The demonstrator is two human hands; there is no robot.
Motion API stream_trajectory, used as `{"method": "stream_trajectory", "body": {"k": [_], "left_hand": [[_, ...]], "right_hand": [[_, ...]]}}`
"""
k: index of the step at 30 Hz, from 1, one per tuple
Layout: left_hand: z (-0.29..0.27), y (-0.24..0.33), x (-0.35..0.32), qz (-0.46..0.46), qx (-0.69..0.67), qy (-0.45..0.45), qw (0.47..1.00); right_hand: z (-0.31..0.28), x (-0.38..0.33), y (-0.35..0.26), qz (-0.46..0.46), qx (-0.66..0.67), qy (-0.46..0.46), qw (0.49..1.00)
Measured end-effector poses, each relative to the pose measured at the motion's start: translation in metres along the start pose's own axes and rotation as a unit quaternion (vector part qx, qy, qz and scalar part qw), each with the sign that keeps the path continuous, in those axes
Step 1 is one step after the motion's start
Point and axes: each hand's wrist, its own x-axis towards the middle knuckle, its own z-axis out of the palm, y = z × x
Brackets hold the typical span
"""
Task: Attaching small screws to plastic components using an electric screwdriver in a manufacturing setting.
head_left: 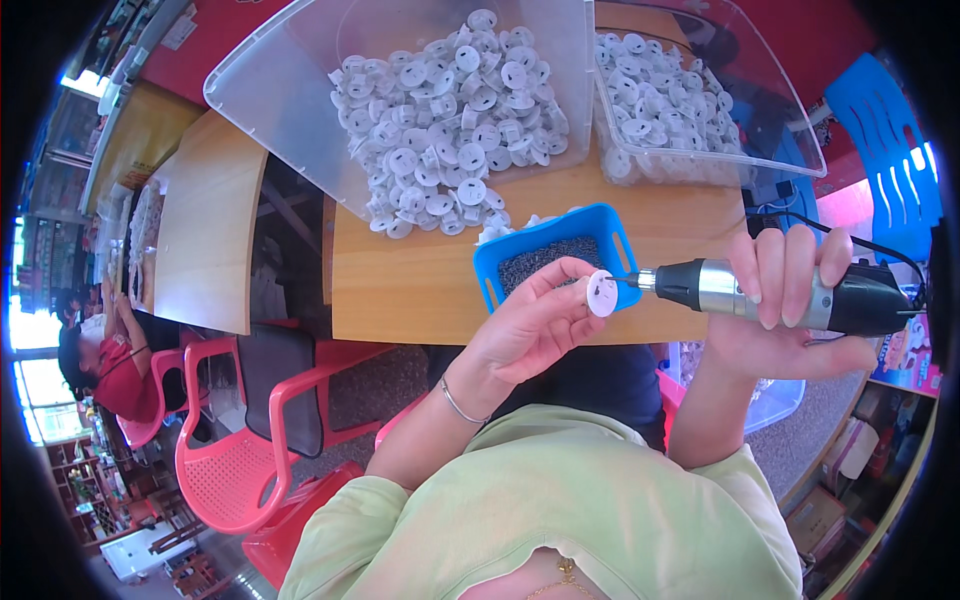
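Note:
Between the thumb and fingers of my left hand [535, 325] is a round white plastic part [602, 294] with a small dark slot on its face. My right hand [785, 290] is wrapped round an electric screwdriver [715, 287] with a silver and black body, held level. Its thin bit points left and meets the white part's face, or nearly so; whether a screw sits at the tip is too small to tell. Just beyond my left hand stands a blue basket [490, 262], filled with many small dark screws [552, 257].
A tipped clear bin [270, 75] spills a heap of similar white parts [450, 120] onto the wooden table [400, 290]. Another clear bin [780, 120] holds more. A black cord [890, 235] trails from the screwdriver. Red chairs [230, 470] and a seated person [125, 370] are at left.

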Motion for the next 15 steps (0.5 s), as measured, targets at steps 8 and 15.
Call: {"method": "stream_trajectory", "body": {"k": [8, 15], "left_hand": [[0.004, 0.002, 0.002, -0.007, -0.021, 0.028, 0.999], [0.052, 0.056, 0.066, 0.250, 0.321, -0.038, 0.913]], "right_hand": [[-0.001, -0.001, -0.003, -0.001, 0.010, 0.012, 1.000], [-0.005, -0.007, -0.019, -0.018, 0.003, 0.065, 0.998]]}}
